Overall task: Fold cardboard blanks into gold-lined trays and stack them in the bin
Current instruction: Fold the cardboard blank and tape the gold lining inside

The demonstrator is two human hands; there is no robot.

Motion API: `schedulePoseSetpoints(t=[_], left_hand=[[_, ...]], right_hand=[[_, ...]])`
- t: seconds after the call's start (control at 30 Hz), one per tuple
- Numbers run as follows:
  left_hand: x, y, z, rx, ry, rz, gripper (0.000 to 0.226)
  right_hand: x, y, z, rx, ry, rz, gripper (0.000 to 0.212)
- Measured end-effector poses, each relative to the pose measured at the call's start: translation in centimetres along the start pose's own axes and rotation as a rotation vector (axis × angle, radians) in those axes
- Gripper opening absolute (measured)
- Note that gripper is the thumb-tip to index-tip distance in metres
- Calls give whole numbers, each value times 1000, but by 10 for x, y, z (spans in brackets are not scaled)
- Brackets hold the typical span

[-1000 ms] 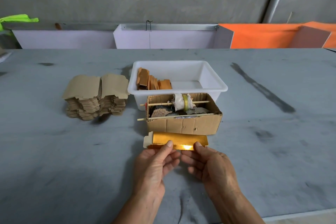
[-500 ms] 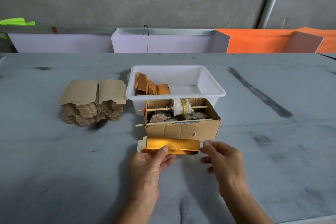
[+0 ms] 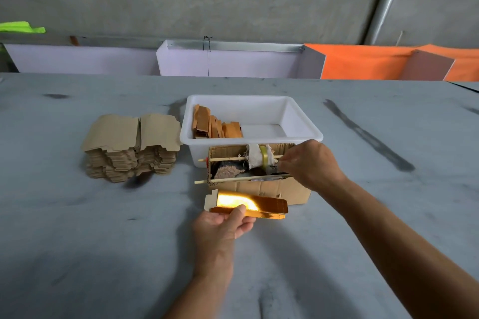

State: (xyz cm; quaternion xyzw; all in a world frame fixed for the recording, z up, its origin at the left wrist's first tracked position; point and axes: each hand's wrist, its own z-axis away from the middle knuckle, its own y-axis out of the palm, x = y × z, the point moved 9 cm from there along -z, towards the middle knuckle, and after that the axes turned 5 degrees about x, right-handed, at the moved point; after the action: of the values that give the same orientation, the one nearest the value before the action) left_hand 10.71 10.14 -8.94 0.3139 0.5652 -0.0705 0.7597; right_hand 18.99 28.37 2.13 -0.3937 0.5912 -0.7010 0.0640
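Note:
My left hand (image 3: 223, 225) grips a half-folded gold-lined tray (image 3: 259, 204) by its near edge, just in front of the brown cardboard box (image 3: 261, 188). My right hand (image 3: 308, 163) reaches into the right end of that box, fingers curled by the tape roll (image 3: 263, 156) on a wooden stick; whether it holds anything is hidden. Behind the box stands the white bin (image 3: 303, 118) with several folded trays (image 3: 215, 125) standing at its left end. A stack of flat cardboard blanks (image 3: 132, 145) lies to the left on the grey table.
The grey table (image 3: 77, 241) stretches wide to both sides. White panels (image 3: 233, 62) and orange panels (image 3: 375, 62) line its far edge below a concrete wall. A dark streak (image 3: 368, 137) marks the table at right.
My right hand has let go of the gold tray and moved up and away into the cardboard box. My left hand alone still holds the tray.

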Motion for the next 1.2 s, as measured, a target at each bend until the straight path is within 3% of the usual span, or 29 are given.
schedulePoseSetpoints(t=[0.3,0.57,1.2], left_hand=[[-2,5,-4,10,28,-39,15],[-6,8,-5,15,29,-29,10],[-5,10,-5,46,41,-11,2]], right_hand=[[5,29,-31,158,13,294,18],[2,40,-37,149,123,124,30],[0,32,-30,176,217,-209,31]])
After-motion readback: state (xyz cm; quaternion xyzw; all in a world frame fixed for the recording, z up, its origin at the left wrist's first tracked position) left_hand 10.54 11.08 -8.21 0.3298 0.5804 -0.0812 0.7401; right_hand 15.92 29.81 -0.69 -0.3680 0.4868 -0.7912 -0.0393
